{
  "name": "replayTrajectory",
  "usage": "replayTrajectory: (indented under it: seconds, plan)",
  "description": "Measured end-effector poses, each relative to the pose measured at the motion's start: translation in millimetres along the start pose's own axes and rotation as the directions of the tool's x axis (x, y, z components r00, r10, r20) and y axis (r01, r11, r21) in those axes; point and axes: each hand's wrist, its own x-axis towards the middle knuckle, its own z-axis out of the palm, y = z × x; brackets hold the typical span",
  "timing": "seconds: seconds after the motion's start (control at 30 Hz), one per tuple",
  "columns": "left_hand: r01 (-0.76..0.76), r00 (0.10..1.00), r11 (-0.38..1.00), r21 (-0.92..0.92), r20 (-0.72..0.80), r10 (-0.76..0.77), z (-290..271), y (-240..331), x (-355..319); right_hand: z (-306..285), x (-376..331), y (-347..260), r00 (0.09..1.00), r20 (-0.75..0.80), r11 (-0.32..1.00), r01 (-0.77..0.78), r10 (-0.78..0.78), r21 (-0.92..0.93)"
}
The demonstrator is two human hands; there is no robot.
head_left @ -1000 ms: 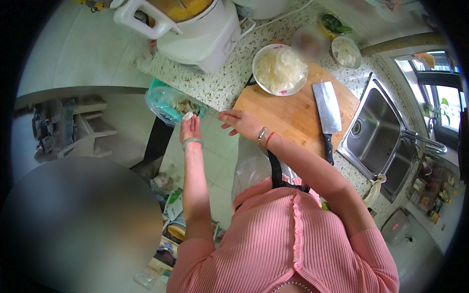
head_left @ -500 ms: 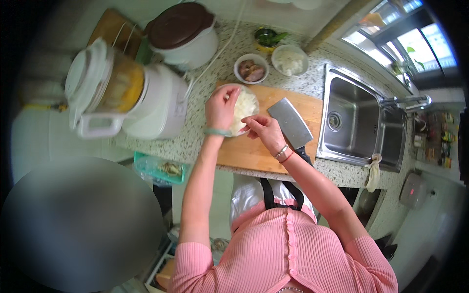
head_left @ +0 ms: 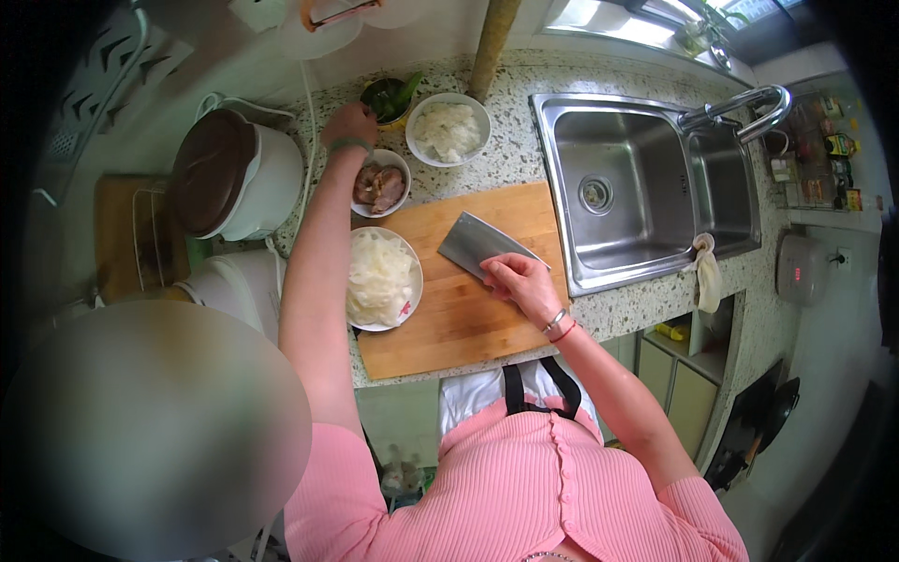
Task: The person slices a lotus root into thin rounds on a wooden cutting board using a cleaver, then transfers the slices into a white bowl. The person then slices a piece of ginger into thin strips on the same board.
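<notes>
Kitchen: speckled stone counter [head_left: 646, 300] with a steel double sink [head_left: 646, 178] at the person's right and a white rice cooker [head_left: 234, 178] with a brown lid at the left.
Board: wooden cutting board [head_left: 468, 309] lies along the counter's front edge, beside the sink.
Left hand: half a second ago the left hand [head_left: 348, 125] was on the plate at the board; now it reaches to the back of the counter, fingers curled over the green bowl [head_left: 389, 98], just above the bowl of meat [head_left: 379, 185]. Whether they grip anything cannot be told.
Right hand: the right hand [head_left: 520, 281] has closed around the cleaver [head_left: 478, 248] handle, blade flat on the board.
Plate: white plate of pale shreds [head_left: 379, 279] now sits untouched on the board's left end.
Meaning: work appears to shift from the shreds toward the bowls behind.
</notes>
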Motion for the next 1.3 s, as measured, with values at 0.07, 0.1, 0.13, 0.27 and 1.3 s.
replayTrajectory:
  seconds: [0.07,0.1,0.13,0.27,1.3]
  plan:
    - [-0.034,0.999,0.997,0.075,-0.001,0.034,0,-5,10,2,5,-1,1.000,0.020,1.000,-0.004,0.004,0.004]
    - [-0.079,0.996,0.994,0.076,0.036,0.077,-1,-11,11,3,7,-3,0.999,0.034,1.000,-0.008,0.008,0.001]
    - [-0.121,0.991,0.990,0.076,0.073,0.116,-3,-17,13,4,8,-4,0.999,0.050,1.000,-0.012,0.012,-0.003]
    - [-0.081,0.996,0.996,-0.045,-0.032,0.079,-26,-8,3,3,11,-8,0.999,0.039,1.000,-0.028,0.029,-0.005]
    - [0.307,0.945,0.483,-0.820,0.321,-0.055,80,65,-394,-76,-55,28,0.850,0.124,0.349,0.338,-0.512,-0.874]
